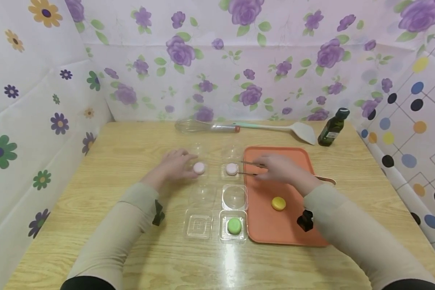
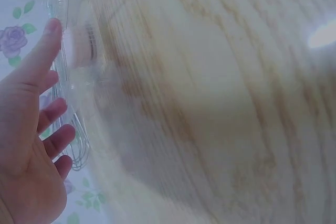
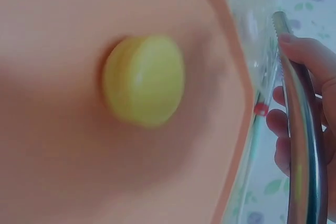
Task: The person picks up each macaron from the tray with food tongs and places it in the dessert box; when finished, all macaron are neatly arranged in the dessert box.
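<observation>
My right hand [image 1: 280, 167] grips metal tongs [image 3: 302, 129] over the orange tray. The tongs' two arms are spread, their tips just right of a pink macaron [image 1: 231, 169] in a clear plastic box. My left hand [image 1: 175, 165] is beside another clear box with a pink macaron [image 1: 199, 168], thumb and fingers extended around its left edge. In the left wrist view the fingers [image 2: 55, 108] are loosely bent. A yellow macaron [image 1: 278, 203] lies on the tray [image 1: 272, 229], below the right wrist. Nearer me, a green macaron [image 1: 234, 226] sits in an open clear box.
Left of the green macaron's box stands an open clear box [image 1: 198, 226] with nothing in it. Behind the boxes lie a whisk [image 1: 206, 127] and a spatula [image 1: 275, 127]. A dark bottle [image 1: 333, 128] stands at the back right. Patterned cloth walls surround the wooden table [image 1: 159, 262].
</observation>
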`<move>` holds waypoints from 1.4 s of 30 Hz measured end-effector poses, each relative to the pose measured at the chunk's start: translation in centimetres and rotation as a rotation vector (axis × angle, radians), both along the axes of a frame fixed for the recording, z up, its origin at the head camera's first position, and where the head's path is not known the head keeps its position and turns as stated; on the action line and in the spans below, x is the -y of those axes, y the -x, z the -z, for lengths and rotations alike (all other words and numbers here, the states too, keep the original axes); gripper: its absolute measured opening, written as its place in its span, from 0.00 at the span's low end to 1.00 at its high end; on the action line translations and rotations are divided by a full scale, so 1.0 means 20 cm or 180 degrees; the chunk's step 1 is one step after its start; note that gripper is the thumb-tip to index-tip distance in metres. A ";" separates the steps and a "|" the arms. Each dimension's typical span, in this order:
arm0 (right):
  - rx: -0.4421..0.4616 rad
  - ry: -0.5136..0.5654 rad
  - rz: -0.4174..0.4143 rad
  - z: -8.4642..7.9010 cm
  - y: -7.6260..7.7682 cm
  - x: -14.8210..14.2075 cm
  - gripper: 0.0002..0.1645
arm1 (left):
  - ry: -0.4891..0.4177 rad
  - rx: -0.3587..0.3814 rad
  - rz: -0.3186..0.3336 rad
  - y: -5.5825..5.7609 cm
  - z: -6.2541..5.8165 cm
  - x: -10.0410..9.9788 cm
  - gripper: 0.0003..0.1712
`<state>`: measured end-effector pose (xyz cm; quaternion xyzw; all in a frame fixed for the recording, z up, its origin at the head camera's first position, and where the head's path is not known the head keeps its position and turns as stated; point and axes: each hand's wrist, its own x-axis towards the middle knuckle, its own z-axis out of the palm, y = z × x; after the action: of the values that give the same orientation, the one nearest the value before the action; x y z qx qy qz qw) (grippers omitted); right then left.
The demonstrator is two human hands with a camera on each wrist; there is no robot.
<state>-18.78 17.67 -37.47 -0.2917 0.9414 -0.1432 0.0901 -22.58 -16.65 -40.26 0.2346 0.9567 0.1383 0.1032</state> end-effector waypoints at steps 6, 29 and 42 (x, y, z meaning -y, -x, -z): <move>0.0033 0.0002 0.0164 0.04 -0.03 -0.11 0.29 | -0.0003 -0.0036 -0.0039 0.00 0.02 0.02 0.45; -0.0031 -0.0005 -0.0020 0.05 -0.10 -0.32 0.27 | 0.0119 0.0082 0.0672 -0.36 -0.07 0.06 0.53; 0.0106 0.0034 -0.0088 0.10 -0.15 -0.38 0.26 | 0.0231 0.0081 0.0973 -0.47 -0.09 0.06 0.53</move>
<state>-15.79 25.19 -39.57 -0.3028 0.9349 -0.1518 0.1061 -13.23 -17.88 -38.53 0.3718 0.9128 0.0892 0.1436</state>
